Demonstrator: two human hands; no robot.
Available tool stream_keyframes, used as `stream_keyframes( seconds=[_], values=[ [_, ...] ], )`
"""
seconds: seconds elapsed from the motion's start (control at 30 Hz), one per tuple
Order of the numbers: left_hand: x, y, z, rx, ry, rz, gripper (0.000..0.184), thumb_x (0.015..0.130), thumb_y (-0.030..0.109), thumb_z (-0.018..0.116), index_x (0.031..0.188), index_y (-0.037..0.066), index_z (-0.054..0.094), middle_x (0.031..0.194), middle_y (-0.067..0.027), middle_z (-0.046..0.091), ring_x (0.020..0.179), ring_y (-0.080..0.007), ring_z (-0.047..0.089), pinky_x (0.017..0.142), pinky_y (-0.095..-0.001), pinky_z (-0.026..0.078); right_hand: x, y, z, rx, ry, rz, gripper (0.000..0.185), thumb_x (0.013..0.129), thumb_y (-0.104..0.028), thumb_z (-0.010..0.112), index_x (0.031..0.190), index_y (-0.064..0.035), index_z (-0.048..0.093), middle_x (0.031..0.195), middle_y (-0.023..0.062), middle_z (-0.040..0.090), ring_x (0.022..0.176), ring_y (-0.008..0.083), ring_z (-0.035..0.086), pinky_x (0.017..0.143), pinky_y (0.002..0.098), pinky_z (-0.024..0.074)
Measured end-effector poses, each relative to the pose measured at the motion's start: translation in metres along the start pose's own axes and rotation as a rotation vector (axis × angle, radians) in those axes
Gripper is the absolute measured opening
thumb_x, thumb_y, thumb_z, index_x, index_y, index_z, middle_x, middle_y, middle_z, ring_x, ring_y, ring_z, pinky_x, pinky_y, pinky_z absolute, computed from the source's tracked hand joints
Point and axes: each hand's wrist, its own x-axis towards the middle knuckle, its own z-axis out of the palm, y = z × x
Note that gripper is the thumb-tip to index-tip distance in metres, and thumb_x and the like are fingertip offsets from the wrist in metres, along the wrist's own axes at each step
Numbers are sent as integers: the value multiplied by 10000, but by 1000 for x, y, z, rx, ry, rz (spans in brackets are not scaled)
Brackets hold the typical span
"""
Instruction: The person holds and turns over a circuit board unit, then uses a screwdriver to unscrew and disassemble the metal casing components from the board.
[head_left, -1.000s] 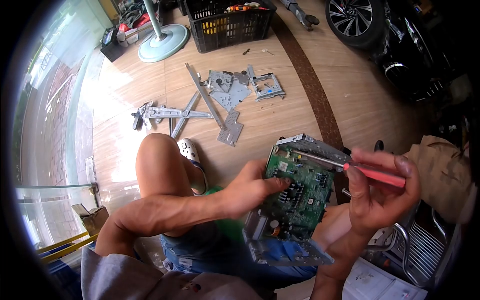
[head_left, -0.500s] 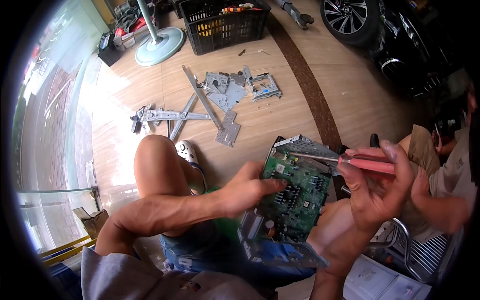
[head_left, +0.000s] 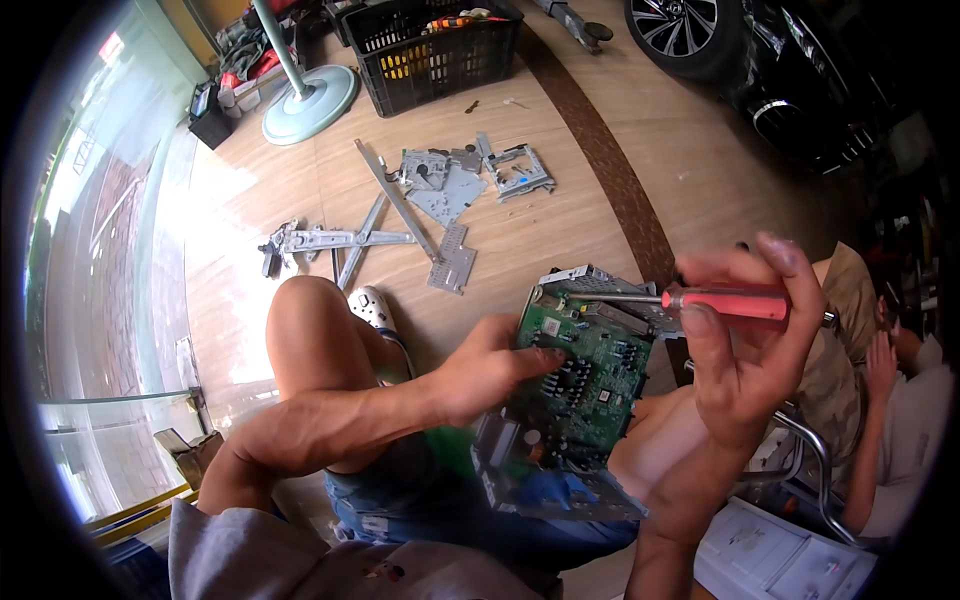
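A green circuit board (head_left: pixel 606 385) sits in an open metal chassis (head_left: pixel 560 492) over my lap. My left hand (head_left: pixel 492 368) grips the board's left edge, thumb on its face. In my right hand (head_left: pixel 745 345) is a screwdriver (head_left: pixel 725 303) with a red handle, held between thumb and fingers. Its shaft points left across the board's top end, near a small part at the upper left corner. Whether the tip touches a screw is too small to tell. Blue material lies at the chassis's lower end.
Flat metal plates (head_left: pixel 445 190), a metal frame (head_left: pixel 520 172) and a scissor-like bracket (head_left: pixel 350 238) lie on the floor. Behind them stand a black crate (head_left: pixel 435 65) and a round stand base (head_left: pixel 310 105). Another person (head_left: pixel 905 420) sits at the right, near a wheel (head_left: pixel 685 28).
The view has turned right, so floor things have shifted left. The screwdriver has become more level, still in my right hand. The other person has come further into view.
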Motion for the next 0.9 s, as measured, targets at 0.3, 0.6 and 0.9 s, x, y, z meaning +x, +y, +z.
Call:
stream_keyframes(
  seconds=[0.3, 0.6, 0.9],
  values=[
    [3, -2, 0, 41, 18, 52, 295, 920, 77, 642, 1182, -53, 608, 1052, -103, 696, 905, -167, 671, 821, -300, 549, -1, 7, -12, -109, -118, -138, 540, 914, 18, 601, 1395, 16, 355, 1296, 318, 535, 1043, 301, 673, 937, 390, 534],
    [2, 0, 2, 62, 34, 65, 278, 924, 61, 634, 1178, -50, 606, 1029, -102, 699, 894, -170, 676, 807, -293, 550, -1, -8, 3, 193, 24, -42, 538, 867, 52, 673, 1338, 24, 414, 1189, 279, 610, 999, 275, 689, 880, 341, 557],
    [4, -1, 0, 125, 30, 142, 272, 933, 67, 625, 1181, -44, 605, 1029, -106, 699, 881, -176, 680, 799, -301, 555, 0, -10, 7, 201, 93, -94, 552, 845, 48, 714, 1321, 24, 435, 1199, 281, 611, 951, 270, 706, 871, 361, 565]
  ],
)
